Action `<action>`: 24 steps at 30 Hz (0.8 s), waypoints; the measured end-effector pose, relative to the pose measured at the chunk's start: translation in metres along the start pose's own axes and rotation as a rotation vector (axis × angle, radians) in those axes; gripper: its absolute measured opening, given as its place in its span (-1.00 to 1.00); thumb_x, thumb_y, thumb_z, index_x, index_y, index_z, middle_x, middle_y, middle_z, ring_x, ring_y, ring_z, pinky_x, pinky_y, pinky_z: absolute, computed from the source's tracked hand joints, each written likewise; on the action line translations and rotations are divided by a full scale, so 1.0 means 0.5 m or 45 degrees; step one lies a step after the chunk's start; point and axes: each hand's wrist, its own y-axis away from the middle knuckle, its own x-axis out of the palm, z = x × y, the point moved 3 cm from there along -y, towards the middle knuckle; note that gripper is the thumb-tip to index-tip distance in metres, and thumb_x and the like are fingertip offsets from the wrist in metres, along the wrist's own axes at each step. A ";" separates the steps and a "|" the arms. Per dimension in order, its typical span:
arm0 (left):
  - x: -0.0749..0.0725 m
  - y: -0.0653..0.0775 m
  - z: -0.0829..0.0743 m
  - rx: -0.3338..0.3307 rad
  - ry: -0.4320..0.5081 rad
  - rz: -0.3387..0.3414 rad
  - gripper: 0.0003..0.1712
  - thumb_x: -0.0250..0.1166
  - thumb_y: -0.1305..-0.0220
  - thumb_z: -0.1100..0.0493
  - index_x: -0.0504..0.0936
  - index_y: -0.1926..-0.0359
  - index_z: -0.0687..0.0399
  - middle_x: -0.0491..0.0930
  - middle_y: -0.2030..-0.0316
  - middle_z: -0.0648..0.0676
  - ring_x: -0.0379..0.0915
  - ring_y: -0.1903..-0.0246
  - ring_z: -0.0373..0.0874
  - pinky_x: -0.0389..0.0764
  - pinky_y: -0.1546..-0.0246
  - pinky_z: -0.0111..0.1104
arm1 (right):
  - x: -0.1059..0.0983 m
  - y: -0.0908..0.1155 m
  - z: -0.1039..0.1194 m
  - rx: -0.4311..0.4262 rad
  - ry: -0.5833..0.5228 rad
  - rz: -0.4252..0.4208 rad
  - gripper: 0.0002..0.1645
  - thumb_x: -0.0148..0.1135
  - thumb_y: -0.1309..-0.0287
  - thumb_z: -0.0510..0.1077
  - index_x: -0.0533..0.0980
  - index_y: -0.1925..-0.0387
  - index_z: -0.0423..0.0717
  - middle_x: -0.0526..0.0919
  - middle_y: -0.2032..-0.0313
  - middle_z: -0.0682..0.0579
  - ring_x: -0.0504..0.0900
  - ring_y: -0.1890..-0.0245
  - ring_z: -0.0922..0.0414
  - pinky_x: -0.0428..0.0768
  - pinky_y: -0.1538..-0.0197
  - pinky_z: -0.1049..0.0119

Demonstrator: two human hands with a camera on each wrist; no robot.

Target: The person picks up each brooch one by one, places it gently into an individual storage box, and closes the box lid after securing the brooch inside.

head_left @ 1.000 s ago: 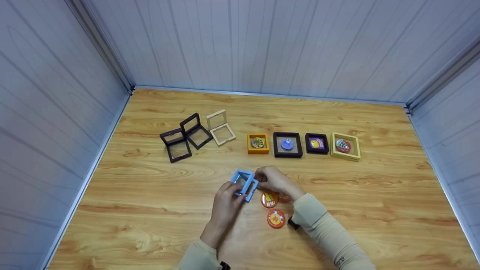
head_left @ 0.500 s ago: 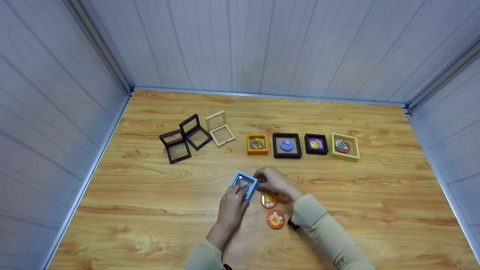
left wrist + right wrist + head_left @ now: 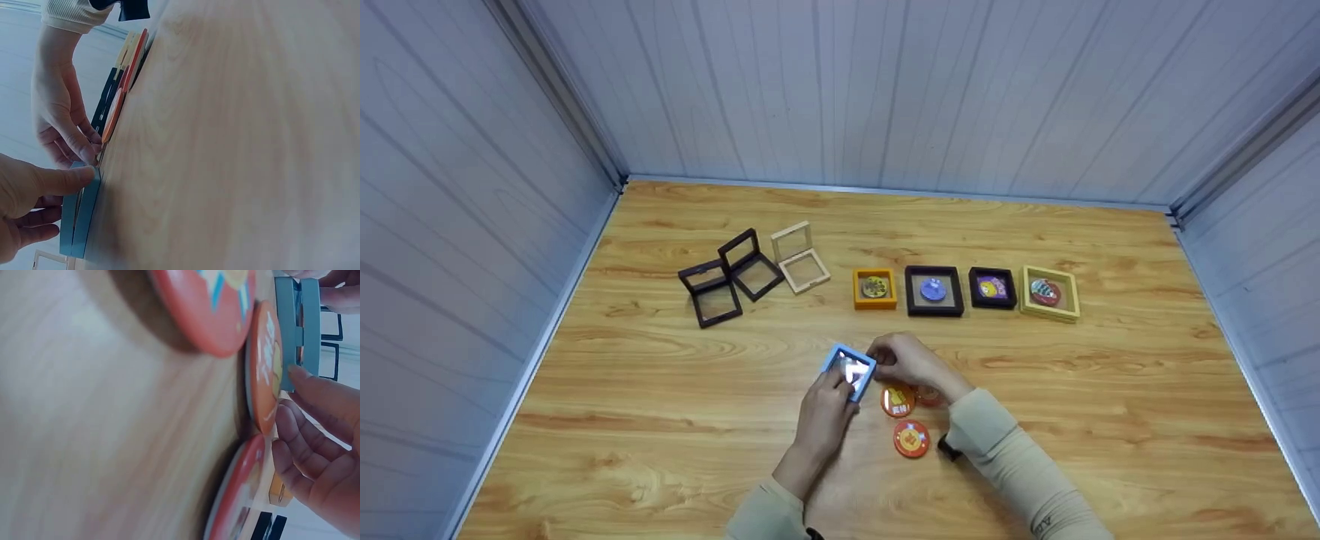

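Note:
A light blue square display frame (image 3: 868, 377) is folded almost together, with a narrow gap between its two halves in both wrist views. My left hand (image 3: 820, 420) grips it, thumb (image 3: 67, 180) along the near edge and other fingers on the far side. At the frame's right corner, my right hand (image 3: 911, 361) pinches with its thumb (image 3: 306, 379), the remaining fingers loosely curled beside it. Glare covers the clear window. Below the right hand lie an orange button badge (image 3: 898, 402), a red badge (image 3: 911, 439) and another red badge (image 3: 928, 395), partly hidden.
Three unfolded frames stand at back left: two dark ones (image 3: 720, 304) (image 3: 757, 276) and a beige one (image 3: 804, 270). Right of them, in a row, are orange (image 3: 874, 304), large black (image 3: 934, 310), small black (image 3: 994, 302) and yellow (image 3: 1051, 315) frames holding badges. Pale walls (image 3: 855, 90) enclose the table.
The blue frame's upper half has swung over to the right onto its lower half, and my left hand has moved right with it. My right hand stays at the corner.

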 end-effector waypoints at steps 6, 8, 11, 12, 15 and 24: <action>-0.017 -0.002 -0.001 -0.082 0.073 0.109 -0.76 0.39 0.10 0.26 0.61 0.35 0.29 0.50 0.22 0.14 0.43 0.18 -0.03 0.49 0.18 -0.25 | -0.008 0.006 0.006 -0.072 0.032 -0.037 -0.71 0.29 0.07 -0.24 0.53 0.21 -0.14 0.56 0.36 0.04 0.50 0.36 0.16 0.50 0.25 0.31; -0.024 -0.005 0.000 -0.099 0.098 0.126 -0.74 0.37 0.08 0.25 0.60 0.30 0.29 0.51 0.20 0.16 0.44 0.15 -0.01 0.49 0.16 -0.23 | -0.011 0.008 0.009 -0.129 0.042 -0.049 -0.70 0.29 0.07 -0.24 0.52 0.20 -0.16 0.56 0.34 0.03 0.51 0.34 0.15 0.50 0.24 0.31; -0.038 -0.014 0.003 -0.116 0.123 0.126 -0.73 0.34 0.02 0.24 0.58 0.26 0.28 0.51 0.23 0.15 0.46 0.18 -0.03 0.51 0.19 -0.25 | -0.013 0.011 0.014 -0.198 0.044 -0.044 -0.69 0.30 0.08 -0.25 0.53 0.20 -0.16 0.56 0.32 0.02 0.52 0.32 0.13 0.51 0.23 0.31; -0.043 -0.018 0.005 -0.123 0.134 0.124 -0.74 0.32 0.00 0.24 0.58 0.25 0.28 0.51 0.26 0.13 0.46 0.22 -0.06 0.52 0.22 -0.27 | -0.013 0.012 0.015 -0.218 0.046 -0.039 -0.69 0.31 0.09 -0.24 0.53 0.21 -0.16 0.57 0.31 0.02 0.52 0.32 0.12 0.52 0.23 0.30; -0.062 -0.034 0.015 -0.138 0.134 0.102 -0.77 0.28 -0.06 0.23 0.57 0.24 0.28 0.51 0.30 0.10 0.46 0.29 -0.10 0.52 0.28 -0.30 | -0.013 0.011 0.017 -0.248 0.050 -0.021 -0.70 0.32 0.11 -0.24 0.55 0.23 -0.15 0.56 0.32 0.02 0.52 0.33 0.11 0.51 0.24 0.31; -0.124 -0.104 0.074 -0.052 0.022 -0.027 -0.77 0.27 -0.06 0.24 0.56 0.27 0.31 0.52 0.33 0.16 0.48 0.33 0.02 0.54 0.32 -0.24 | -0.010 0.000 0.021 -0.274 0.121 0.011 -0.76 0.30 0.09 -0.26 0.58 0.28 -0.16 0.54 0.33 0.03 0.50 0.33 0.15 0.49 0.25 0.35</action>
